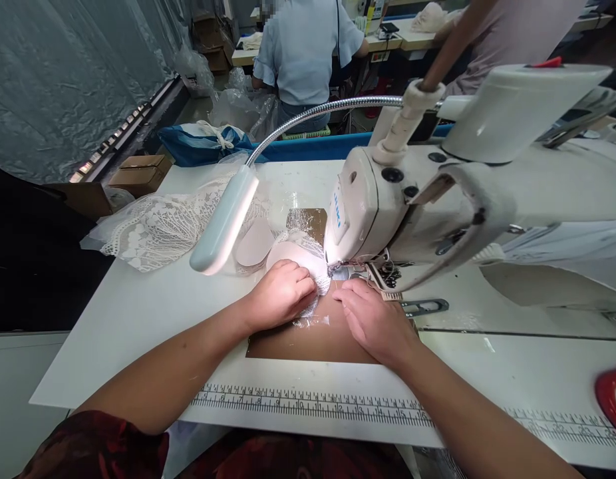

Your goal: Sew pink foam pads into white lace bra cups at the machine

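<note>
A white lace-trimmed bra cup (pixel 295 254) lies at the needle area of the white sewing machine (pixel 358 199). My left hand (pixel 283 293) is closed over its near edge, with fingers curled down on the lace. To the right of the presser foot, my right hand (pixel 370 316) rests low over a brown plate (pixel 312 342), its fingers stretched towards the needle. Under its fingertips I see no fabric clearly. Another pale cup (pixel 255 241) and a spread of white lace (pixel 163 223) trail off to the left.
A lamp (pixel 225 219) on a bendy metal neck (pixel 328 106) hangs over the lace. A printed ruler (pixel 308 402) runs along the table's front. Red-handled scissors (pixel 610 399) show at the right edge. Cardboard boxes (pixel 141 173) stand at left; a co-worker (pixel 305 53) sits beyond.
</note>
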`<state>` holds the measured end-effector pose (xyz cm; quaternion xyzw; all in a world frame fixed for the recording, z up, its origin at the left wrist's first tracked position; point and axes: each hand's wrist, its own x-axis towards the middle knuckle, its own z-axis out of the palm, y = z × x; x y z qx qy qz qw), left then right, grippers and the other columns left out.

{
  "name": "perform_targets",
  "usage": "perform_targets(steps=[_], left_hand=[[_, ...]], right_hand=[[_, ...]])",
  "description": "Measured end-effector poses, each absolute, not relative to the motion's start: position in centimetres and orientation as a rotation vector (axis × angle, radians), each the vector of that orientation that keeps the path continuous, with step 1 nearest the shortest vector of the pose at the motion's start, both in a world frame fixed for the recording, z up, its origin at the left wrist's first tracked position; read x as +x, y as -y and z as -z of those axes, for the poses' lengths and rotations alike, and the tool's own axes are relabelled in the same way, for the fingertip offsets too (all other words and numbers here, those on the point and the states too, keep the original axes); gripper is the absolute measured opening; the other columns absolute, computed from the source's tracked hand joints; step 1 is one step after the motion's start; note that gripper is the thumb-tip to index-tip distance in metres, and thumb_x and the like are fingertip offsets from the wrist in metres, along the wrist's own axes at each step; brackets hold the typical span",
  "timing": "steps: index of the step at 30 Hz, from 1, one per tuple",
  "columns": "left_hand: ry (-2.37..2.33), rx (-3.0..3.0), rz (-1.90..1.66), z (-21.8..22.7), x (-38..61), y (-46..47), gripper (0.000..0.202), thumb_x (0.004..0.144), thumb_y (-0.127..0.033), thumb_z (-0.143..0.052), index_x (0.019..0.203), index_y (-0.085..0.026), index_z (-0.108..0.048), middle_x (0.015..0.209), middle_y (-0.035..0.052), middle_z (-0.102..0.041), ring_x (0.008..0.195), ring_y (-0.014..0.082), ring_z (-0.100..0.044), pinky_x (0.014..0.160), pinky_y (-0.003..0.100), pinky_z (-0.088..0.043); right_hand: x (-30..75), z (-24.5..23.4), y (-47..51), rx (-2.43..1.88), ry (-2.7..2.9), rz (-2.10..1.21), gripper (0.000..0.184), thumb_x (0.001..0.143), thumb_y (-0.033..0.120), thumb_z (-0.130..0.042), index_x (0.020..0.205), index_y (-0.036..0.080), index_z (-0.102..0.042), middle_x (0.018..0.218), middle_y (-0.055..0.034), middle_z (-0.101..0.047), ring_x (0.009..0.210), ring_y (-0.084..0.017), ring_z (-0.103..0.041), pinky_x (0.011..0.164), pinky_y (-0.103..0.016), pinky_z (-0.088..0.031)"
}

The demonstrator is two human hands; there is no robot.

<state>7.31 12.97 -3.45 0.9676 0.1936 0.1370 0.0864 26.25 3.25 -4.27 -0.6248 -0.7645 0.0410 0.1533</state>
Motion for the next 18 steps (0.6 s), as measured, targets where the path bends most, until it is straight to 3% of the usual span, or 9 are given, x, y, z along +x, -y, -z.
perform_targets(steps=[7, 12, 18], left_hand=[[-0.597, 2.755, -0.351, 3.06, 7.27, -13.04, 0.018, 0.088, -0.022, -0.043, 0.08, -0.015, -0.058, 0.074, 0.005, -0.06, 0.074, 0.0163, -0.053, 0.078, 0.032, -0.041], [-0.621, 2.681, -0.347, 3.06, 7.01, -13.09, 0.021, 0.09, -0.023, -0.041, 0.082, -0.015, -0.058, 0.077, 0.0047, -0.06, 0.075, 0.0161, -0.053, 0.08, 0.032, -0.041], [-0.452, 2.807, -0.35, 3.35, 6.72, -13.24, 0.032, 0.094, -0.029, -0.04, 0.118, -0.016, -0.057, 0.122, 0.0091, -0.059, 0.101, 0.0213, -0.053, 0.087, 0.035, -0.041]], right_hand=[[26.4, 4.41, -3.32, -1.668, 2.171, -0.115, 0.032, 0.085, 0.011, -0.039, 0.1, 0.021, -0.066, 0.082, -0.0059, -0.061, 0.075, -0.018, -0.053, 0.062, -0.026, -0.038], [26.53, 4.42, -3.39, -1.51, 2.234, -0.166, 0.038, 0.08, 0.004, -0.04, 0.105, 0.018, -0.065, 0.086, -0.0056, -0.06, 0.08, -0.019, -0.051, 0.071, -0.028, -0.04], [26.61, 4.55, -3.38, -1.454, 2.287, -0.177, 0.04, 0.079, 0.002, -0.042, 0.109, 0.015, -0.064, 0.089, -0.0064, -0.061, 0.082, -0.019, -0.05, 0.076, -0.029, -0.04]])
